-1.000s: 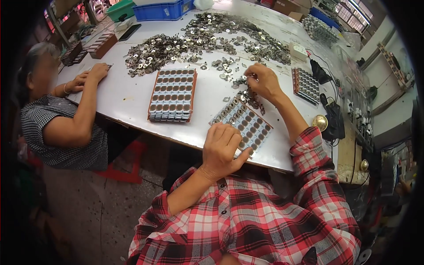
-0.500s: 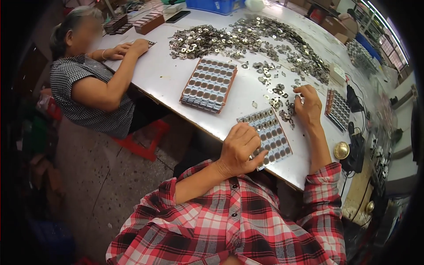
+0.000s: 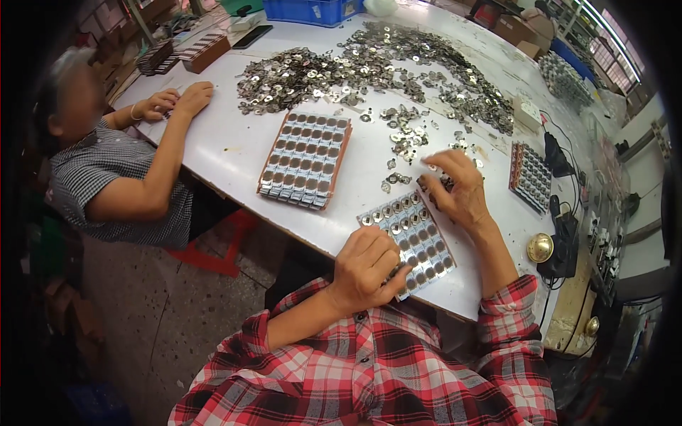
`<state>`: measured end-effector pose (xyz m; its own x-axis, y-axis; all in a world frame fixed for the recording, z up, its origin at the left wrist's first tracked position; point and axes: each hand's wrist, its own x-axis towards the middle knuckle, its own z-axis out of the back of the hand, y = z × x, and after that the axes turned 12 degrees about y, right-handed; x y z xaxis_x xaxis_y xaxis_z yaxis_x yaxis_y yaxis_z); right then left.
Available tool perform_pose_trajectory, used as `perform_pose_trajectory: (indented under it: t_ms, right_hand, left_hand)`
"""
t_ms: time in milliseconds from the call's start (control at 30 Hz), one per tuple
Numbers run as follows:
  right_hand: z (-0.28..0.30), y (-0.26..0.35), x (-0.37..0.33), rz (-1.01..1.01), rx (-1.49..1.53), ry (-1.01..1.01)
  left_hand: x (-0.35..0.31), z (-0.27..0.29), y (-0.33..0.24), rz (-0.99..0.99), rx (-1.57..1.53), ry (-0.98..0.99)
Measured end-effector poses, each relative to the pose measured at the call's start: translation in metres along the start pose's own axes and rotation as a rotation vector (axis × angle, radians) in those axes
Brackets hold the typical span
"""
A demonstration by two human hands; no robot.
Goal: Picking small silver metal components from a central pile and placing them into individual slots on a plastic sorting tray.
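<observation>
A flat panel with rows of dark round cells lies at a slant by the table's near edge. Shiny ring-shaped metal pieces sit on its far rows. My left hand rests over the panel's left side, its fingers curled in and the thumb across the panel. Whatever lies under those fingers is hidden. Above the panel's far right corner is my right hand, fingers bent and drawn toward the thumb. Something small and dark shows at its fingertips, too small to name. Beyond it are small loose metal pieces.
A big heap of metal pieces spreads across the far table. A stack of similar panels stands left of centre, another panel stack at right by cables and a brass dome. At far left sits another person, hands on the table.
My right hand has come from the loose metal pieces back toward the panel, its fingers now closer together. My left hand stays at the panel's left side. The whole view has shifted slightly.
</observation>
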<state>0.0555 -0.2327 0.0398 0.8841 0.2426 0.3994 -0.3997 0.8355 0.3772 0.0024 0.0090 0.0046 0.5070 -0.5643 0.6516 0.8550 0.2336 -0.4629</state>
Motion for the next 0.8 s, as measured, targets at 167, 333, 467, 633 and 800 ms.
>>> perform_pose_trajectory:
  t_ms: [167,333,467,633,800]
  right_hand:
    - [-0.004,0.007,-0.001,0.016,-0.017,0.201]
    - [0.027,-0.008,-0.005,-0.069,-0.093,-0.021]
    - [0.046,-0.007,-0.029,-0.410,0.278,0.169]
    - [0.037,0.005,-0.044,-0.392,0.267,0.239]
    - [0.034,0.001,-0.049,-0.327,0.367,0.148]
  left_hand:
    - [0.000,0.000,0.001,-0.006,-0.048,0.043]
    - [0.016,0.019,-0.003,0.056,-0.142,-0.055]
    - [0.040,0.023,0.021,0.117,-0.047,0.009]
    - [0.055,0.013,0.051,0.253,0.084,0.280]
    - [0.061,-0.001,0.070,0.196,0.243,0.248]
